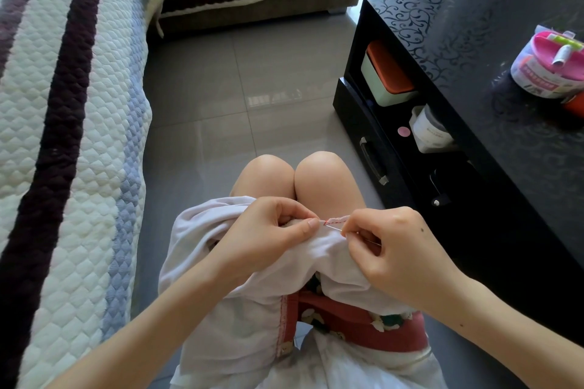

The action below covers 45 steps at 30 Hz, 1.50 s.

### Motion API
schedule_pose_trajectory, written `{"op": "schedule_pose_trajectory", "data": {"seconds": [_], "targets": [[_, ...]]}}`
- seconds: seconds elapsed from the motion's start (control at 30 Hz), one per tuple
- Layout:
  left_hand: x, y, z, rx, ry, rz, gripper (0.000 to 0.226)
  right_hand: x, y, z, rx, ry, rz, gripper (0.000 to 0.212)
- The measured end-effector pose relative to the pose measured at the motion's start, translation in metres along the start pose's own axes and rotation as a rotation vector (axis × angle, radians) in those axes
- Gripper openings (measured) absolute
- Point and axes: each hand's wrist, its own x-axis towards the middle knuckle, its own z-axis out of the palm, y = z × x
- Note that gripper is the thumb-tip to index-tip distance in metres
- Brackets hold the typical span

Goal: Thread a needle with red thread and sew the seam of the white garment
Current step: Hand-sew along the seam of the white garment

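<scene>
Near the knees (319,174), the left hand (265,234) pinches the white garment (227,294) at its seam (337,218). The right hand (401,249) clamps its fingers (355,223) on the needle (334,228)

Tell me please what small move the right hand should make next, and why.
Probably push the needle a little further through the white garment. The right hand pinches it, its tip meets the folded edge that the left hand pinches, and the red stitches between the hands end there.
</scene>
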Motion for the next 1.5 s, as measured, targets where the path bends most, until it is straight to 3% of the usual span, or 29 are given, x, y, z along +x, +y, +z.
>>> {"op": "schedule_pose_trajectory", "data": {"seconds": [0.23,1.03,1.3,1.5], "targets": [[-0.001,0.0,-0.001,-0.01,-0.004,-0.007,0.013,0.0,0.0,0.0,0.002,-0.002,0.012,0.013],[-0.002,0.001,0.003,0.069,-0.029,0.05,0.01,0.005,-0.006,0.004,-0.011,-0.071,0.011,0.019],[-0.003,0.001,0.003,0.147,0.041,0.065,0.012,0.004,0.0,-0.003,0.243,-0.072,0.144,0.018],[-0.003,0.002,0.004,0.083,-0.007,0.049,0.012,0.005,0.003,-0.009,0.488,-0.15,0.266,0.024]]}}
